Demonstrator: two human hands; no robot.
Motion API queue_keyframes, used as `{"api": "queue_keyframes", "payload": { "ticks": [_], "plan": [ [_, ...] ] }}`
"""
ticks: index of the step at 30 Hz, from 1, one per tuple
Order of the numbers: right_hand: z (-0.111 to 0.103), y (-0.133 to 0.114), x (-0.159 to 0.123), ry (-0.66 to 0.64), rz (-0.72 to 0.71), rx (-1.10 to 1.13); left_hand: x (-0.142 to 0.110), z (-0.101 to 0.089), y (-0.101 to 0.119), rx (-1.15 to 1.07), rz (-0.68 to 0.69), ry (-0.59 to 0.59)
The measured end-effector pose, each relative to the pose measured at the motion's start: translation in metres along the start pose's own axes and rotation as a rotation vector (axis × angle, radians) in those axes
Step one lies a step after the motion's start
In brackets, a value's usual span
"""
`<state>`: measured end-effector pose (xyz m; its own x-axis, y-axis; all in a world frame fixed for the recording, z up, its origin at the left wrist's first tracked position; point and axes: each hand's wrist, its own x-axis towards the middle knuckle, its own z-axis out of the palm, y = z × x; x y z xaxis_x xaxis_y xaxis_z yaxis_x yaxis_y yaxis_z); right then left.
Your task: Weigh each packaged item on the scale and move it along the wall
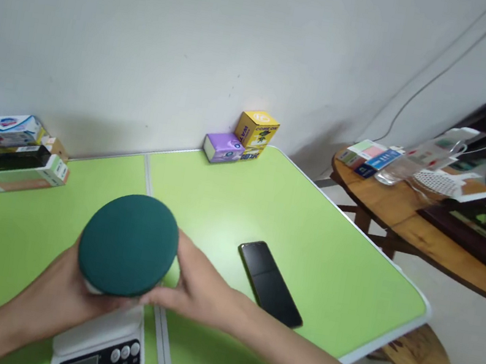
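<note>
Head view has the left hand [50,292] and right hand [200,283] gripping opposite sides of a green-topped round object [128,245] near the scale [105,336], likely for steadiness, with the phone [271,283] on the surface [335,241] right of the scale.

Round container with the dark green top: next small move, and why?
Probably ease the round container with the dark green top straight down until seated on the white digital scale. Left hand and right hand hold it from both sides, above the scale as seen here; its base is hidden, so I can't tell if it already touches.
</note>
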<state>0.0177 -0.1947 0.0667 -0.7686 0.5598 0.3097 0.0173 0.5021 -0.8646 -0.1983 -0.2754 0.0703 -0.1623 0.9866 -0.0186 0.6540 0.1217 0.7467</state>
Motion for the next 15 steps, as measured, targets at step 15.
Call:
{"api": "queue_keyframes", "payload": {
  "ticks": [15],
  "plan": [
    [-0.169,0.146,-0.063,0.98,0.381,-0.307,0.199,0.238,0.16,-0.189,0.393,-0.115]
  ]
}}
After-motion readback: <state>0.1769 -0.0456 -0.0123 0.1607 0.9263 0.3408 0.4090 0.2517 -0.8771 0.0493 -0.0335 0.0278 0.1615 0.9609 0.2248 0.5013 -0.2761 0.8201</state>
